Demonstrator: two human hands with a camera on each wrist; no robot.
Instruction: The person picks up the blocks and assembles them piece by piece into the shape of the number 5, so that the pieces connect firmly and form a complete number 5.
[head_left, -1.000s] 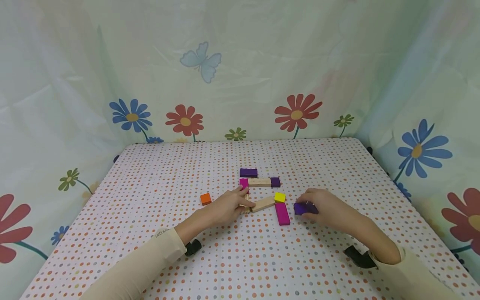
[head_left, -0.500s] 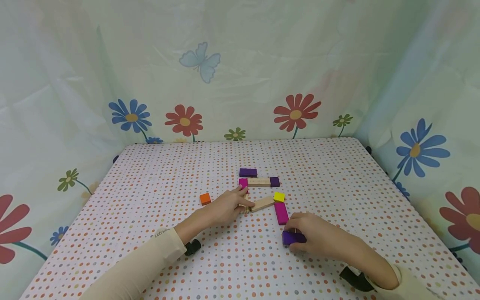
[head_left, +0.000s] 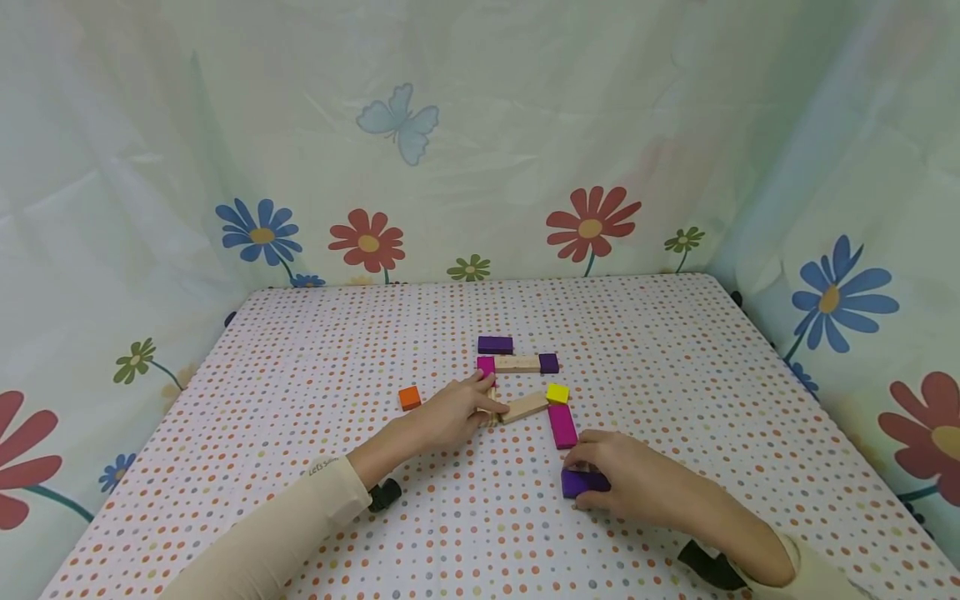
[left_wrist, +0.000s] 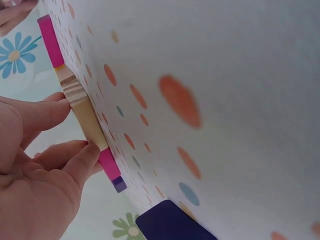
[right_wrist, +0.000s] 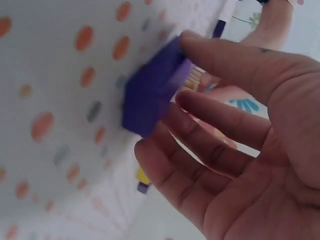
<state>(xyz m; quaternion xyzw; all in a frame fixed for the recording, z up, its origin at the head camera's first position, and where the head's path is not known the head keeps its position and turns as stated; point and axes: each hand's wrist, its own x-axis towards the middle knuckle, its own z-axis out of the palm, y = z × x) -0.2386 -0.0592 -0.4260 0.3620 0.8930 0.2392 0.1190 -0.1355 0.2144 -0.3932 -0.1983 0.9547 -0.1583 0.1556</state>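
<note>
On your side of the yellow block (head_left: 558,393): magenta block (head_left: 563,427), purple block (head_left: 580,483); beneath it, white tablecloth (head_left: 450,533), multicolour-dotted.

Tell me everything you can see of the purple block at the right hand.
The purple block is oblong, plain-coloured and flat-faced, perhaps painted wood. It lies crosswise in the head view, nearer the person than the pink block and apart from it. The right hand grips it, thumb on the near side, fingers opposite, hiding part. I can't tell whether it touches the table.
</note>
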